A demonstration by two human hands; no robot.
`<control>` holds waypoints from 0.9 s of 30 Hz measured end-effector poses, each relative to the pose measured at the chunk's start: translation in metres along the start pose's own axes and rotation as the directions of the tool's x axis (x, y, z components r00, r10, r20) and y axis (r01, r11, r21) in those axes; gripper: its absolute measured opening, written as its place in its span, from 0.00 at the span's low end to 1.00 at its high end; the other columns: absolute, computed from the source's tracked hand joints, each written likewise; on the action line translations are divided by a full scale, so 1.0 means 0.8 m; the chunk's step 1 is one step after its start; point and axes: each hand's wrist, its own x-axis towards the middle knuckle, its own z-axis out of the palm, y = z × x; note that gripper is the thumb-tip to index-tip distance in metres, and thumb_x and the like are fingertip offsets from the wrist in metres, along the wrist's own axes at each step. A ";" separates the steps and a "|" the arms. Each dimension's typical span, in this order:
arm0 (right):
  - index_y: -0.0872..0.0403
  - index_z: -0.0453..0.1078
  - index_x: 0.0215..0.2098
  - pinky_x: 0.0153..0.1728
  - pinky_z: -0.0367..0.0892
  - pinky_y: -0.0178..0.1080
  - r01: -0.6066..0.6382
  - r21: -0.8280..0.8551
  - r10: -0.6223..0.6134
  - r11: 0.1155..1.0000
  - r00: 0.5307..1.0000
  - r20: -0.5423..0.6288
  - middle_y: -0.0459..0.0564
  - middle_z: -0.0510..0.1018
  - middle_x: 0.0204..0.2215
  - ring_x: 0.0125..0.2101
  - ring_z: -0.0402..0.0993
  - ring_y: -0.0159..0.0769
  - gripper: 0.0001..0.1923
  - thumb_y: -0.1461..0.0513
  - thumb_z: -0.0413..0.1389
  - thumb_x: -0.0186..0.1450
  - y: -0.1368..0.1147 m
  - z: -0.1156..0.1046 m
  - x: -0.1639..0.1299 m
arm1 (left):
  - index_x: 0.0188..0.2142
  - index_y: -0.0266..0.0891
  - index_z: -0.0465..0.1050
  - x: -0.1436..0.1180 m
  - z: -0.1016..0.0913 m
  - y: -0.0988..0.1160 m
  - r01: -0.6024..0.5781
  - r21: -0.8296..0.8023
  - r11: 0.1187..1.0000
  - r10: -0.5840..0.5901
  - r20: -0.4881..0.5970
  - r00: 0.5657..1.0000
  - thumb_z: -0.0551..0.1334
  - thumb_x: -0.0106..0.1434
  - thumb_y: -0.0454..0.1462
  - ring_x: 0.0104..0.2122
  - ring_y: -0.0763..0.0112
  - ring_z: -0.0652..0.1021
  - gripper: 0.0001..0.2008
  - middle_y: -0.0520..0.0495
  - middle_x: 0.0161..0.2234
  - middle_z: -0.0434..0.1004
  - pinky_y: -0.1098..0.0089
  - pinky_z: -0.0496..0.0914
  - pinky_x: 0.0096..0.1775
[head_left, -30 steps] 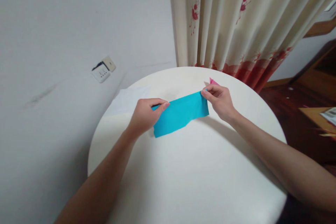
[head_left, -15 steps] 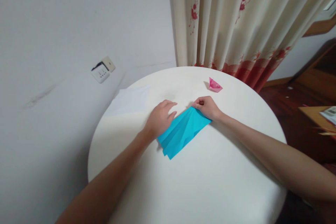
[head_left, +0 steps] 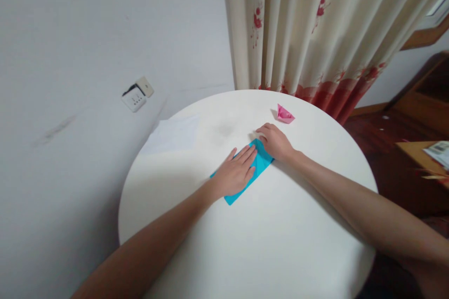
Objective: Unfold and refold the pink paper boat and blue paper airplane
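The left hand point(head_left: 235, 175) is lying flat on the folded blue paper point(head_left: 261, 162), palm down, its fingers point(head_left: 245, 155) stretched out straight and close together, gripping nothing and simply pressing on the sheet. The right hand point(head_left: 276, 142) is resting on the far end of the same paper, its fingers curled loosely downward with the tips touching the paper's upper corner; whether they are pinching an edge or only pressing on it cannot be told from here. The two hands are lying just beside each other, nearly touching over the sheet.

The blue paper is lying flat on the round white desk point(head_left: 280, 243), a little beyond its middle, running slantwise from lower left to upper right. Most of it is being covered by the left hand, so only its near corner, a sliver on the left and the strip between the hands are showing.

A small pink folded paper point(head_left: 285, 114) is sitting on the desk beyond the right hand, apart from it, near the far rim. A white sheet point(head_left: 173, 134) is lying at the desk's left edge. A cream curtain point(head_left: 315, 32) with red flowers is hanging behind the desk, and a wall socket point(head_left: 137, 95) is showing on the white wall to the left
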 end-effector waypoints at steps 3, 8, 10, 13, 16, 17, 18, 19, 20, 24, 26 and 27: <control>0.63 0.71 0.56 0.59 0.62 0.45 0.159 -0.088 -0.159 0.983 0.987 0.007 0.63 0.73 0.57 0.58 0.67 0.47 0.23 0.71 0.46 0.66 -0.031 -0.002 -0.014 | 0.70 0.36 0.50 0.003 0.002 0.005 0.019 0.021 1.000 -0.019 -0.036 0.999 0.41 0.75 0.41 0.71 0.62 0.51 0.27 0.41 0.71 0.51 0.51 0.46 0.68; 0.75 0.58 0.65 0.66 0.53 0.49 0.173 -0.180 -0.135 0.968 0.969 0.208 0.71 0.61 0.66 0.67 0.55 0.53 0.29 0.69 0.45 0.67 -0.064 0.019 -0.043 | 0.70 0.30 0.48 0.003 0.007 0.010 0.151 0.009 0.989 -0.149 -0.104 0.983 0.43 0.73 0.38 0.70 0.62 0.52 0.28 0.36 0.71 0.50 0.55 0.50 0.68; 0.76 0.54 0.67 0.66 0.52 0.52 0.132 -0.199 -0.077 0.971 0.962 0.263 0.73 0.55 0.68 0.68 0.51 0.56 0.31 0.67 0.44 0.69 -0.062 0.027 -0.048 | 0.69 0.28 0.49 0.002 0.011 0.010 0.209 0.013 0.978 -0.206 -0.116 0.972 0.43 0.73 0.37 0.70 0.61 0.52 0.28 0.37 0.71 0.49 0.56 0.50 0.68; 0.74 0.51 0.69 0.67 0.49 0.52 0.134 -0.182 -0.076 0.974 0.953 0.294 0.71 0.51 0.69 0.69 0.47 0.55 0.31 0.63 0.42 0.72 -0.054 0.031 -0.050 | 0.69 0.27 0.51 0.002 0.013 0.010 0.238 0.040 0.970 -0.232 -0.112 0.966 0.42 0.73 0.37 0.71 0.60 0.52 0.28 0.37 0.71 0.50 0.56 0.49 0.68; 0.71 0.50 0.70 0.68 0.45 0.54 0.138 -0.169 -0.086 0.976 0.955 0.285 0.67 0.50 0.70 0.70 0.44 0.52 0.32 0.59 0.38 0.73 -0.048 0.030 -0.045 | 0.69 0.26 0.51 0.001 0.012 0.009 0.224 0.075 0.972 -0.217 -0.093 0.972 0.42 0.73 0.39 0.71 0.59 0.51 0.29 0.36 0.71 0.48 0.54 0.49 0.68; 0.70 0.50 0.70 0.68 0.44 0.54 0.137 -0.166 -0.085 0.977 0.954 0.288 0.66 0.49 0.70 0.70 0.44 0.51 0.32 0.58 0.38 0.73 -0.046 0.029 -0.043 | 0.69 0.26 0.51 0.000 0.011 0.009 0.213 0.085 0.973 -0.206 -0.083 0.975 0.42 0.73 0.39 0.71 0.59 0.51 0.29 0.37 0.71 0.48 0.54 0.49 0.68; 0.69 0.50 0.70 0.68 0.44 0.54 0.135 -0.163 -0.083 0.977 0.952 0.294 0.64 0.49 0.71 0.71 0.43 0.50 0.32 0.58 0.38 0.74 -0.045 0.029 -0.041 | 0.69 0.27 0.50 -0.003 0.009 0.009 0.199 0.093 0.976 -0.193 -0.072 0.979 0.43 0.74 0.41 0.71 0.59 0.51 0.29 0.37 0.71 0.47 0.53 0.49 0.68; 0.68 0.50 0.71 0.68 0.43 0.54 0.130 -0.161 -0.077 0.978 0.951 0.299 0.63 0.48 0.71 0.71 0.43 0.49 0.32 0.57 0.38 0.74 -0.043 0.029 -0.038 | 0.69 0.28 0.50 -0.006 0.008 0.009 0.184 0.099 0.978 -0.179 -0.063 0.982 0.43 0.74 0.42 0.71 0.59 0.51 0.30 0.37 0.71 0.47 0.53 0.49 0.68; 0.67 0.49 0.71 0.68 0.43 0.54 0.124 -0.161 -0.070 0.979 0.951 0.302 0.62 0.48 0.71 0.71 0.43 0.48 0.32 0.57 0.37 0.74 -0.040 0.029 -0.036 | 0.70 0.29 0.50 -0.010 0.006 0.010 0.170 0.103 0.980 -0.165 -0.057 0.985 0.43 0.74 0.44 0.71 0.59 0.51 0.30 0.38 0.71 0.47 0.52 0.49 0.68; 0.65 0.49 0.71 0.68 0.42 0.55 0.091 -0.158 -0.040 0.983 0.953 0.301 0.60 0.48 0.71 0.71 0.43 0.47 0.32 0.56 0.36 0.74 -0.031 0.030 -0.026 | 0.70 0.31 0.48 -0.031 0.003 0.015 0.152 0.105 0.983 -0.146 -0.067 0.987 0.43 0.74 0.48 0.71 0.58 0.52 0.32 0.38 0.71 0.48 0.51 0.49 0.68; 0.64 0.49 0.71 0.67 0.43 0.56 0.071 -0.158 -0.021 0.985 0.955 0.297 0.59 0.49 0.71 0.71 0.44 0.47 0.31 0.57 0.36 0.74 -0.029 0.030 -0.023 | 0.71 0.31 0.47 -0.039 0.002 0.019 0.168 0.102 0.980 -0.161 -0.074 0.984 0.43 0.74 0.48 0.71 0.58 0.52 0.32 0.37 0.71 0.48 0.50 0.49 0.68; 0.64 0.50 0.71 0.67 0.43 0.56 0.055 -0.164 -0.006 0.985 0.959 0.285 0.60 0.50 0.71 0.71 0.44 0.48 0.31 0.57 0.37 0.74 -0.030 0.028 -0.022 | 0.71 0.31 0.47 -0.041 0.002 0.020 0.176 0.099 0.979 -0.169 -0.074 0.983 0.43 0.74 0.48 0.71 0.58 0.52 0.32 0.37 0.71 0.48 0.50 0.49 0.68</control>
